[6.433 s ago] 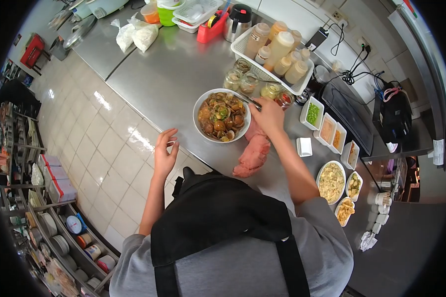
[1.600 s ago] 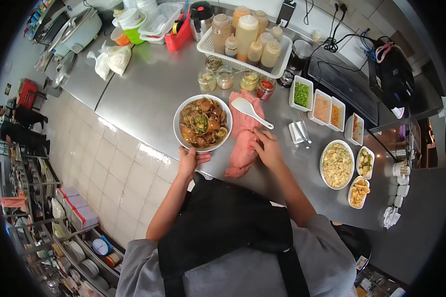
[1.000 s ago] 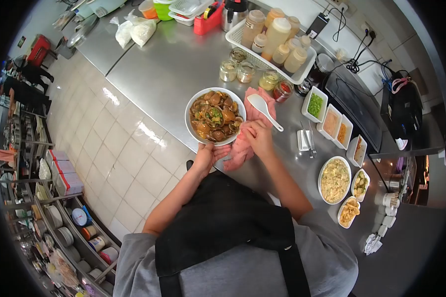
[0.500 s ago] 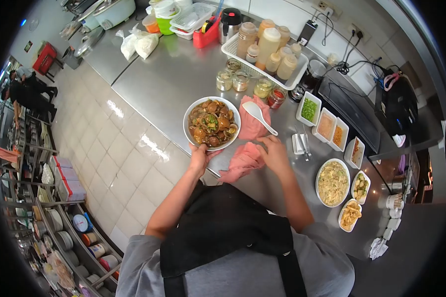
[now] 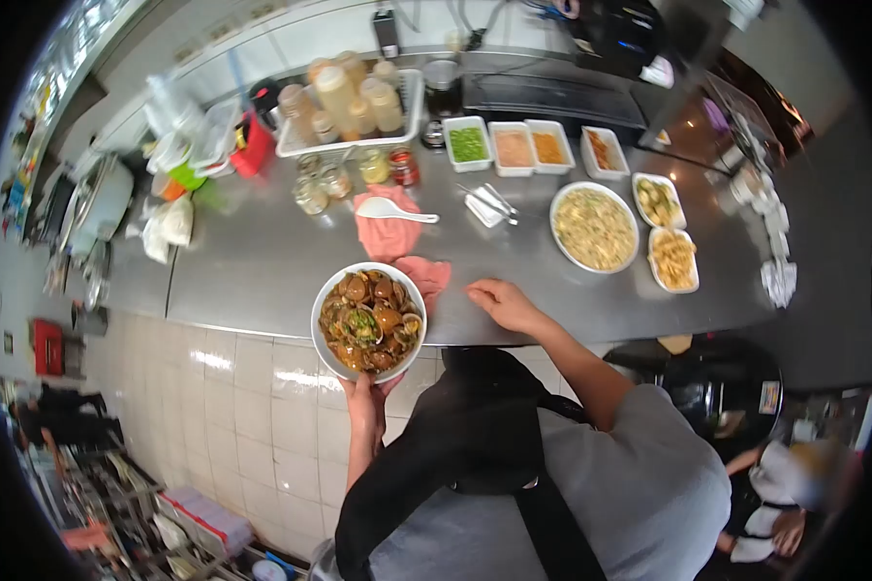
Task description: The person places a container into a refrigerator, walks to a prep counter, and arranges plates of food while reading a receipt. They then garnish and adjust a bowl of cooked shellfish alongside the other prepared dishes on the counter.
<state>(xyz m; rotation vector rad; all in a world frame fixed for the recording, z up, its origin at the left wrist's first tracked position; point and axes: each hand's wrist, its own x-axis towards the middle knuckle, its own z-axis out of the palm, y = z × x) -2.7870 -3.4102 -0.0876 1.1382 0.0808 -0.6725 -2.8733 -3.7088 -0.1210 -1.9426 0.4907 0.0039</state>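
My left hand holds a white bowl of brown clams with green garnish, lifted off the steel counter and hanging past its front edge above the tiled floor. My right hand rests flat on the counter near the edge, empty, just right of a pink cloth. A white spoon lies on the far part of that cloth.
At the back stand a white basket of squeeze bottles, small jars and square dishes of toppings. A bowl of yellowish food and two small plates sit to the right. Another person is at lower right.
My left hand has lifted the bowl of clams off the counter and drawn it toward me. My right hand let go of the pink cloth. The view has swung around.
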